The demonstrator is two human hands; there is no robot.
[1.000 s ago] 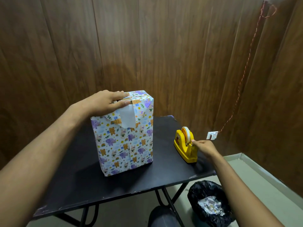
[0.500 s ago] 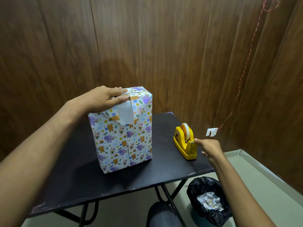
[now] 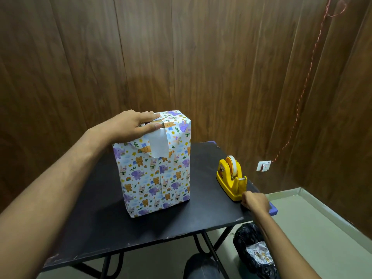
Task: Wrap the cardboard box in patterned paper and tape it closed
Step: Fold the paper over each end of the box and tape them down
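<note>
The cardboard box, covered in paper printed with bears and elephants, stands upright on the black table. My left hand lies flat on its top, thumb at the front edge, pressing the folded paper down. A white flap of paper hangs loose below the thumb. Right of the box sits a yellow tape dispenser. My right hand is at the dispenser's near end, fingers pinched together as on a strip of clear tape; the strip itself barely shows.
The table's right edge runs just under my right hand, with a blue corner piece. A black bin bag holding paper scraps stands on the floor below. Wooden walls close in behind and to the right, with a small socket.
My right hand left the dispenser's cutter, drew away to the right, then dropped down to the dispenser's near end. My left hand stayed pressed on the box top.
</note>
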